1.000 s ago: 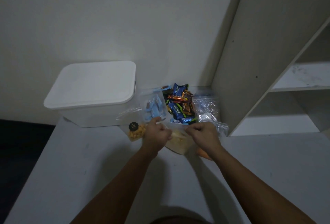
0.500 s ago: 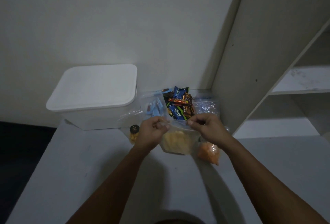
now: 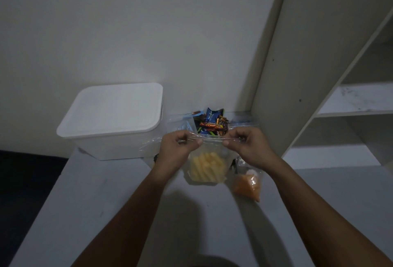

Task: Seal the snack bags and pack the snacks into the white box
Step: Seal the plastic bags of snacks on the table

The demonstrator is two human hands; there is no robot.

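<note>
A clear zip bag of pale yellow stick snacks (image 3: 207,167) hangs upright above the table. My left hand (image 3: 177,149) pinches its top strip at the left and my right hand (image 3: 247,146) pinches it at the right, the strip stretched between them. The white box (image 3: 110,122) with its lid on stands at the back left by the wall. A clear bag of orange snacks (image 3: 247,183) lies on the table under my right wrist. A bag of wrapped candies (image 3: 212,123) sits behind my hands, with another clear bag (image 3: 180,124) partly hidden beside it.
The grey table (image 3: 106,213) runs toward me; its left edge drops to a dark floor (image 3: 25,181). A tall shelf unit (image 3: 319,96) with open compartments stands at the right, close to the bags. The wall is just behind the box.
Both hands have lifted the yellow snack bag off the table and pulled its top strip taut. The orange bag, hidden before, now lies uncovered at the right.
</note>
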